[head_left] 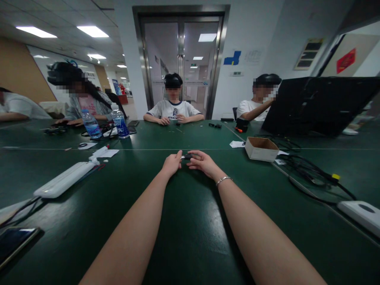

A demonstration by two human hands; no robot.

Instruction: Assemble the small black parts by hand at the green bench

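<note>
Between my two hands, just above the green table (184,221), is a small black piece with a silvery end (187,157). Its silvery end meets the fingers of my left hand (171,164), which are closed with the thumb raised. My right hand (204,163), with a silver bracelet at the wrist, pinches the black end between thumb and fingers. The piece is too small to tell its exact kind, and the fingers partly cover both its ends.
On the left lie a white power strip (65,180), a phone (18,241) and two water bottles (120,122). To the right are an open cardboard box (261,149), black cables (311,168), another power strip (360,213) and a monitor (314,105). Several people wearing headsets sit around the table.
</note>
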